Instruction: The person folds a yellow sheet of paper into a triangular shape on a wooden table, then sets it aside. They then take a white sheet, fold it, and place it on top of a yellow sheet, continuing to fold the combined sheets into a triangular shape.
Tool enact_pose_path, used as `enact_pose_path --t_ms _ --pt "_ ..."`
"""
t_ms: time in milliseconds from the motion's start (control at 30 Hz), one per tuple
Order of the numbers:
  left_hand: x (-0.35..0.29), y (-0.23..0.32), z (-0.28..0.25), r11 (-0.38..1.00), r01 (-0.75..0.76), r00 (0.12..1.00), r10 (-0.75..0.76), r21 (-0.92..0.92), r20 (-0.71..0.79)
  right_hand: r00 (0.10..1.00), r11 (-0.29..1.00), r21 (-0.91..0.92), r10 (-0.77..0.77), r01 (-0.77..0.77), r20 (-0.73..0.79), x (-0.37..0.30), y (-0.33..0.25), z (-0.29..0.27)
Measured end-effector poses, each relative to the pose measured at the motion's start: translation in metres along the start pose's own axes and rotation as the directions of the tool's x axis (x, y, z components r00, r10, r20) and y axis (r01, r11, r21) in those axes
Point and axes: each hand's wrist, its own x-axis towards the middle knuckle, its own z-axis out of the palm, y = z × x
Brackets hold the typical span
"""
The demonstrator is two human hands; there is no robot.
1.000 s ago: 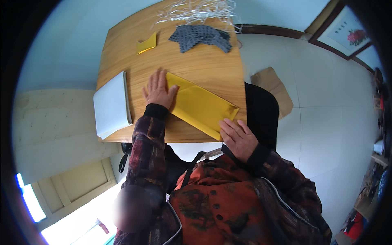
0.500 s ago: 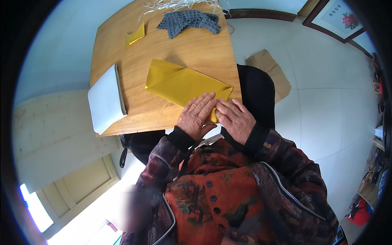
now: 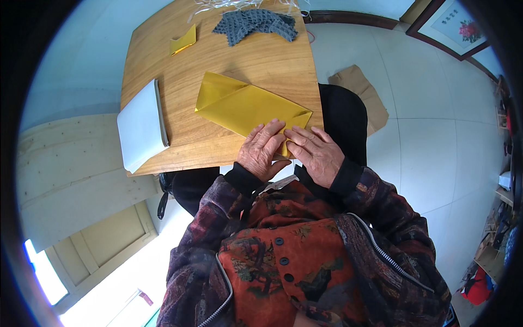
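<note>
A long sheet of shiny gold paper [image 3: 250, 106] lies slantwise on the wooden table, with folds showing at both ends. My left hand [image 3: 261, 152] rests on its near edge, fingers stretched out and thumb pointing toward the right. Beside it, my right hand [image 3: 320, 157] lies over the near right corner, its fingers extended onto the paper. The two hands almost meet at the fingertips, where a small folded gold flap shows between them. Parts of that corner are hidden under the fingers.
On the wooden table [image 3: 190, 147] are a stack of white paper [image 3: 143, 128] at left, a small folded gold piece [image 3: 183, 41], a grey waffle-textured cloth [image 3: 253, 27] and clear-white strips [image 3: 234, 4] at the back. Brown paper [image 3: 373, 103] lies on the floor at right.
The view has shifted slightly, so the table sits higher in the picture. My fingers have moved a little at the gold paper's near right corner; both hands remain on it.
</note>
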Motion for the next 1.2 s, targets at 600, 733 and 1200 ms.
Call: enact_pose_path --t_ms 600,733,1200 --pt "0.0 -0.003 0.002 0.999 -0.036 0.999 0.035 -0.019 -0.023 0.991 0.997 -0.05 -0.064 0.058 -0.116 0.0 0.006 0.006" --pt "-0.002 -0.002 0.001 1.0 -0.013 1.0 0.013 0.01 -0.012 0.991 0.997 -0.059 -0.055 0.048 -0.122 0.004 0.004 0.003" --pt "0.0 -0.007 0.01 0.997 -0.063 0.978 0.07 0.043 -0.198 0.997 0.996 0.091 0.003 0.005 -0.083 0.01 0.002 -0.011"
